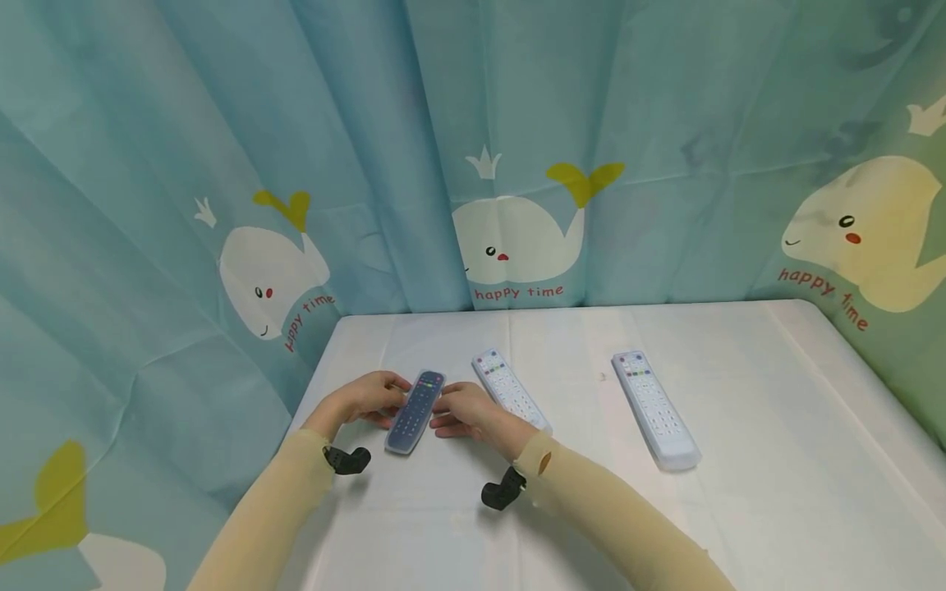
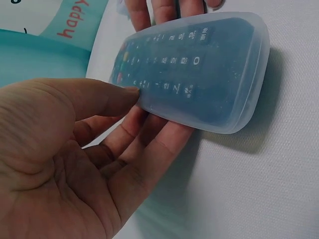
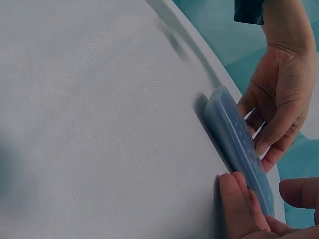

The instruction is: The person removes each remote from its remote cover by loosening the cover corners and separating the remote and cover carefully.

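Note:
A dark remote control (image 1: pixel 415 412) in a clear, milky sleeve lies on the white table between the two hands. My left hand (image 1: pixel 369 397) pinches its left edge; in the left wrist view the thumb is on the upper rim and the fingers (image 2: pixel 164 144) go below the side. From the other side, my right hand (image 1: pixel 473 413) touches the long edge with nearly straight fingers (image 3: pixel 234 199), and its thumb stands away from the sleeve. Just beyond the right hand lies a white remote control (image 1: pixel 506 384), its lower end partly behind that hand.
Another white remote control (image 1: pixel 656 410) in a clear sleeve lies farther right on the white tabletop (image 1: pixel 769 460). A blue-green curtain (image 1: pixel 665 246) with whale prints hangs along the back and sides. Each wrist carries a small black camera mount (image 1: pixel 505 489).

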`<state>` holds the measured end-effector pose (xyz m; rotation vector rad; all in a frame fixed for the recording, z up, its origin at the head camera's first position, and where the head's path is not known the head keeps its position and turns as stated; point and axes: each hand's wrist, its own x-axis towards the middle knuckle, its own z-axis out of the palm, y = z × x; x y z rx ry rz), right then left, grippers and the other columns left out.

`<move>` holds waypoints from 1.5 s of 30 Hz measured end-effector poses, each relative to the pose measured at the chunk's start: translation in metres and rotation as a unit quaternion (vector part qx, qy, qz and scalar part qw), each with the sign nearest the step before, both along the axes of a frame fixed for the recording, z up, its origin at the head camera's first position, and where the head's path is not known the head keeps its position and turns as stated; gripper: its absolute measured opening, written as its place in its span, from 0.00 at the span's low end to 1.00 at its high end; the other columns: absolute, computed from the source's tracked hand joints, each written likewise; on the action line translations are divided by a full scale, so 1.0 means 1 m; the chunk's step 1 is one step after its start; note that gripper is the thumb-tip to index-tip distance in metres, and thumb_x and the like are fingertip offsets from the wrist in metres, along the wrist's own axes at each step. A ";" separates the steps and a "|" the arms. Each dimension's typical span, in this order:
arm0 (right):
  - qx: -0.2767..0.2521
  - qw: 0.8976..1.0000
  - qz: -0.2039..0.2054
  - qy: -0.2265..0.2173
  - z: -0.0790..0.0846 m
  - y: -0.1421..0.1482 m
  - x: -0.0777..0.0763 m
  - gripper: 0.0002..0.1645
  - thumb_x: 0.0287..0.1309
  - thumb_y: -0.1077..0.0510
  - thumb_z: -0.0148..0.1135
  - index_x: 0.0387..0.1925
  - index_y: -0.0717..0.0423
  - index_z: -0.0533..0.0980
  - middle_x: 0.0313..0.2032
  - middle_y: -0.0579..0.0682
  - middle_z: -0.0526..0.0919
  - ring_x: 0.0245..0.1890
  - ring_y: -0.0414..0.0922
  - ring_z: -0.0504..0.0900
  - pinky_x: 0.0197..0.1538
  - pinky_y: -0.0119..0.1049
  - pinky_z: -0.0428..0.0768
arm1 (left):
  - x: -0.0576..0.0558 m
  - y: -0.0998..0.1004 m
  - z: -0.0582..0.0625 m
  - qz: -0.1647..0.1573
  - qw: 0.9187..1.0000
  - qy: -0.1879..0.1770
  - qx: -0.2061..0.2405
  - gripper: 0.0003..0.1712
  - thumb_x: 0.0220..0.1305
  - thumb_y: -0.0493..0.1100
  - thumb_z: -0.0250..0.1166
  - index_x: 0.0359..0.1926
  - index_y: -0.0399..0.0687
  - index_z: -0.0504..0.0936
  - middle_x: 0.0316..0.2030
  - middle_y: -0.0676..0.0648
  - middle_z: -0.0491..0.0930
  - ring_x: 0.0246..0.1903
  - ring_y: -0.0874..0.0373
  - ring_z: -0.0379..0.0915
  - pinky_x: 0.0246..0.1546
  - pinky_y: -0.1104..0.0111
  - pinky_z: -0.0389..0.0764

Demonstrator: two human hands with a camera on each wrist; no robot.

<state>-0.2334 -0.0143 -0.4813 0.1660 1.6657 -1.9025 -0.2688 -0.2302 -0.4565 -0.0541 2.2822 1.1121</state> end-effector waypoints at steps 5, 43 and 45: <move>-0.008 1.000 -0.004 -0.001 -0.002 -0.003 0.000 0.33 0.69 0.66 0.56 0.72 0.71 0.61 0.47 0.62 0.83 0.44 0.54 0.88 0.46 0.43 0.87 | 0.001 -0.001 -0.001 -0.002 1.000 0.003 0.004 0.23 0.70 0.35 0.61 0.64 0.33 0.73 0.45 0.40 0.79 0.40 0.51 0.76 0.34 0.62 0.85; 0.004 0.993 -0.069 0.099 -0.004 -0.007 0.008 0.29 0.64 0.70 0.58 0.66 0.63 0.67 0.46 0.61 0.81 0.38 0.50 0.86 0.43 0.45 0.87 | 0.013 0.007 0.002 0.045 0.993 0.014 0.111 0.23 0.73 0.33 0.60 0.65 0.31 0.67 0.52 0.37 0.80 0.44 0.51 0.81 0.39 0.58 0.87; 0.007 0.991 -0.072 0.108 -0.004 -0.005 0.007 0.27 0.65 0.70 0.58 0.65 0.63 0.68 0.46 0.61 0.82 0.39 0.51 0.86 0.43 0.45 0.87 | 0.014 0.008 0.002 0.048 0.992 0.021 0.114 0.24 0.73 0.33 0.61 0.66 0.32 0.67 0.54 0.37 0.79 0.44 0.51 0.81 0.40 0.58 0.87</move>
